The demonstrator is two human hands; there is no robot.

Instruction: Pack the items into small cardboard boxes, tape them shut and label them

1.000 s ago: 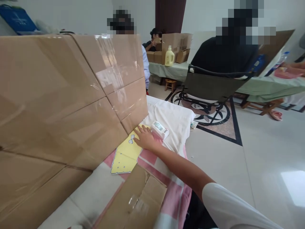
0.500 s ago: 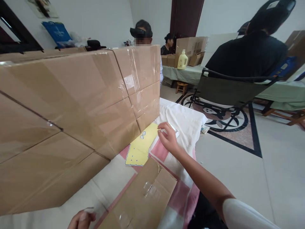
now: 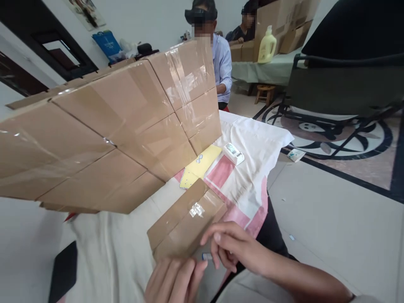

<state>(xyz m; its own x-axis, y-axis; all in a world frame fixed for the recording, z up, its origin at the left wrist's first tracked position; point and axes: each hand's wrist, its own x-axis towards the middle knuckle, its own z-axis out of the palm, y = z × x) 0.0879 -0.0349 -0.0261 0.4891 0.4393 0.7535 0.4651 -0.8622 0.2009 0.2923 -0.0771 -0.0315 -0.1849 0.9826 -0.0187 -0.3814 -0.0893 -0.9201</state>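
My left hand (image 3: 173,280) is low in front of me, fingers curled and thumb pressed against them. At its thumb tip is a small white piece with a blue edge (image 3: 206,256), seemingly pinched there; what it is I cannot make out. Close by on the right hovers my right hand (image 3: 232,246), its fingers loosely bent and apart, with nothing visible in them. Just beyond both hands a long, taped cardboard box (image 3: 179,227) lies on the cloth. Past its far end is a yellow card with blue markings (image 3: 205,162), beside a small white box-like object (image 3: 233,154).
A wall of taped cardboard boxes (image 3: 135,126) stands along the left of the cloth-covered table (image 3: 249,126). A person in a light shirt (image 3: 222,63) sits behind it. On the right is a dark folding chair (image 3: 341,92) with someone in it. Small scraps (image 3: 292,237) lie on the floor.
My right hand has drawn back from beside the yellow card to my left hand. My left hand has come right, towards the middle. The view has shifted.
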